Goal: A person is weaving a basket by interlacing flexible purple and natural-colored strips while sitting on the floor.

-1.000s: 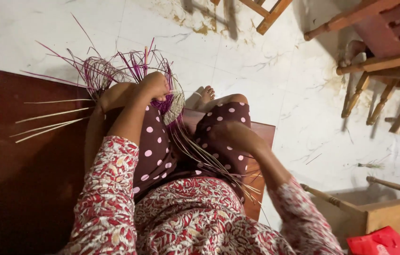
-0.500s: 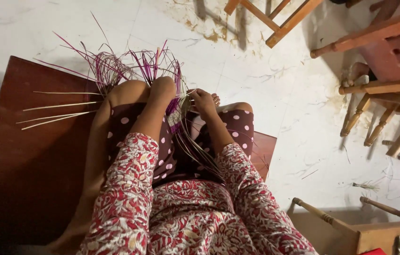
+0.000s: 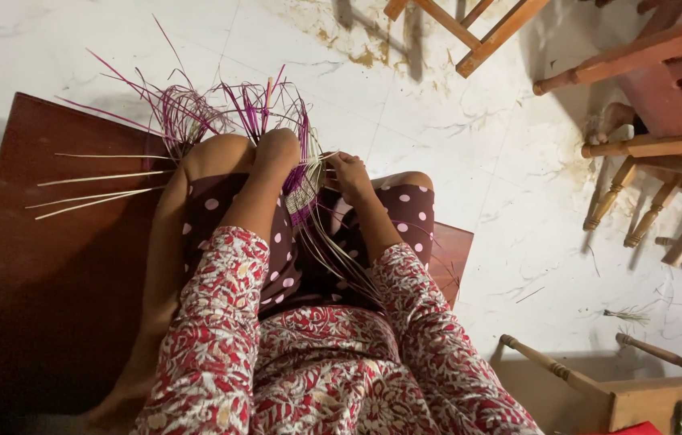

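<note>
Person is sitting on a dark red mat on a white tile floor, weaving a half-made basket that is resting between the raised knees, just past both hands. Left hand is curling closed over the basket's near rim, knuckles up, fingers clenched on the woven edge and partly hiding it; right hand is sitting just beside it on the basket's right side, fingers pinched on thin pale strands, though exactly which strand they are pinching is too fine to tell. Both hands are touching the work, left one sitting higher and further out, right one nearer the body. Long axis of the loose strands is running from the basket back toward the lap, slanting down and right under the right forearm. Purple spokes are fanning up and away from the fingers, out over the left knee toward the floor. A few pale loose reeds are lying flat on the mat, well left of the left hand, pointing sideways. Wooden chair legs are standing well apart on the right
</note>
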